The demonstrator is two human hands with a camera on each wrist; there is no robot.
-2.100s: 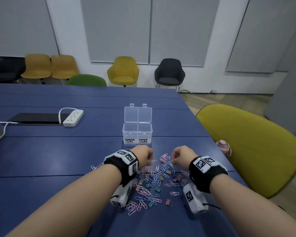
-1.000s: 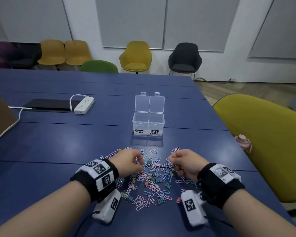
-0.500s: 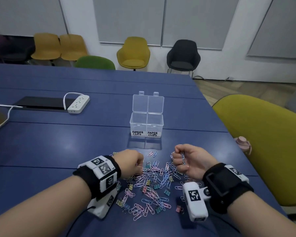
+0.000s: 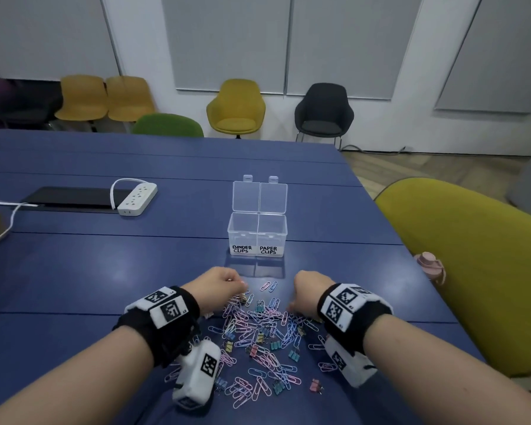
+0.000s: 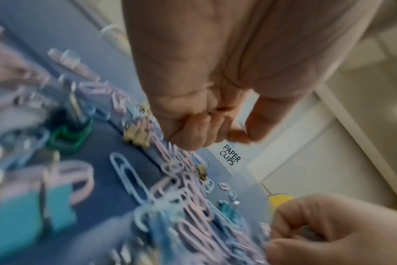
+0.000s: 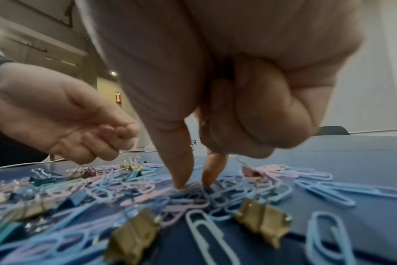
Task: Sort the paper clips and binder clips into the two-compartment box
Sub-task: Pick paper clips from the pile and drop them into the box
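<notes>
A heap of pastel paper clips and small binder clips (image 4: pixel 258 335) lies on the blue table between my hands. The clear two-compartment box (image 4: pixel 258 237) stands open just beyond it, labelled BINDER CLIPS on the left and PAPER CLIPS (image 5: pixel 231 157) on the right. My left hand (image 4: pixel 239 285) hovers at the heap's far left edge with its fingers curled. Its thumb is pressed to the forefinger (image 5: pixel 227 139) on a pale pink bit (image 6: pixel 107 128). My right hand (image 6: pixel 194 184) pokes thumb and forefinger down onto blue paper clips. Its other fingers curl round a blue clip (image 5: pixel 306 231).
A white power strip (image 4: pixel 137 196) and a flat black device (image 4: pixel 68 197) lie at the far left, with a white cable. A yellow-green chair (image 4: pixel 472 271) and a pink bottle (image 4: pixel 428 262) sit past the table's right edge. Gold binder clips (image 6: pixel 261 222) lie near my right wrist.
Half a second ago my right hand was lifted and turned up with a clip. It has now turned over and dropped into the heap. My left hand stays at the heap's left edge.
</notes>
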